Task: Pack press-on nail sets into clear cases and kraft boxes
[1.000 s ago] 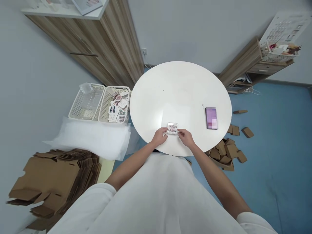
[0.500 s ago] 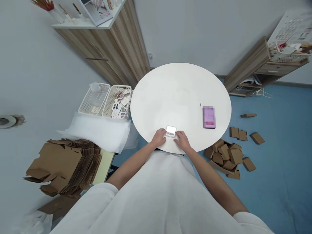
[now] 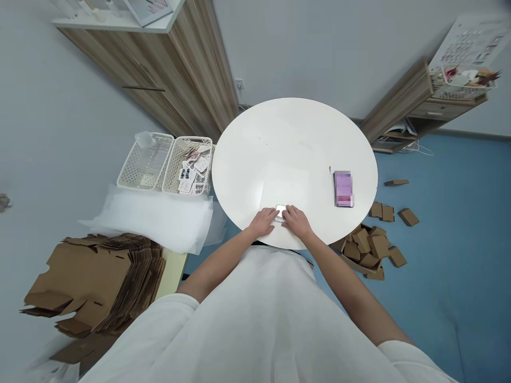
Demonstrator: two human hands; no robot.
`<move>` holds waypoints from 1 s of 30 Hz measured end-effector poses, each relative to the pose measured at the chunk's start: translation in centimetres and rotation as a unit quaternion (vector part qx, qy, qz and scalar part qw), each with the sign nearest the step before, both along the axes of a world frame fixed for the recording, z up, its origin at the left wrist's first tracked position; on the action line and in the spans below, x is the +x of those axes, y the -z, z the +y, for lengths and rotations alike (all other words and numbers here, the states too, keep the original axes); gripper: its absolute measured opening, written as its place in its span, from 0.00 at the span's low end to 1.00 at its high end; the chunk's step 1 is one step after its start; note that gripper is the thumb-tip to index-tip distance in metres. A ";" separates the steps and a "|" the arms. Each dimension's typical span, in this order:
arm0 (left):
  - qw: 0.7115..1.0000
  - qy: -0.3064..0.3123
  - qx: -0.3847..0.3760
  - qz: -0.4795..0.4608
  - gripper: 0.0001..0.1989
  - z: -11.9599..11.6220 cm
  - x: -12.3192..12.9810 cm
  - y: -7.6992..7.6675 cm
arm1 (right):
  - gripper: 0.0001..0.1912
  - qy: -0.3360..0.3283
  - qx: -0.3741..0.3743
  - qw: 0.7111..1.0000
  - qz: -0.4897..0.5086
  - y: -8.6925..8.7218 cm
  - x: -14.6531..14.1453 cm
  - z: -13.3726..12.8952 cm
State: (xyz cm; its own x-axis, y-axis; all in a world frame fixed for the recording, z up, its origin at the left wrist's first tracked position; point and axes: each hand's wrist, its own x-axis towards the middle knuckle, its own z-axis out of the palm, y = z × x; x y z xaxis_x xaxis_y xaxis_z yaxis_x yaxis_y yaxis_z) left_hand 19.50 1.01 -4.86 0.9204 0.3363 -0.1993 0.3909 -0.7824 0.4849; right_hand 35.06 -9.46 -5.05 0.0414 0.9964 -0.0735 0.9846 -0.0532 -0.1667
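A small clear case with a pale inside [image 3: 281,214] lies flat at the near edge of the round white table [image 3: 295,138]. My left hand [image 3: 262,222] is at its left side, fingers closed on that edge. From the right, my right hand [image 3: 296,221] grips the same case, its fingers reaching over the top and covering part of it. A purple pack [image 3: 344,189], blurred by pixels, rests on the right part of the table.
Left of the table are a basket of small cards [image 3: 167,175], another basket with clear plastic [image 3: 126,173], white foam sheets [image 3: 151,215] and stacked flat cardboard [image 3: 88,271]. Small brown boxes [image 3: 369,250] lie on the floor at right. Wooden cabinets stand behind.
Both hands have closed in on the case, and the right fingers now lie over more of it. The whole view has shifted slightly.
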 end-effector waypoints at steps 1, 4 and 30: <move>1.000 0.005 0.001 -0.002 0.30 0.1 0.0 0.0 | 0.15 -0.006 -0.001 1.000 -0.014 0.0 -0.1 -0.1; 1.000 0.015 -0.003 -0.009 0.29 0.6 0.0 0.0 | 0.13 0.000 -0.006 0.999 -0.031 0.2 -0.6 -0.2; 0.997 0.048 0.032 -0.044 0.17 1.6 -0.9 -1.7 | 0.28 0.059 0.022 0.988 0.144 -2.6 -3.6 -1.5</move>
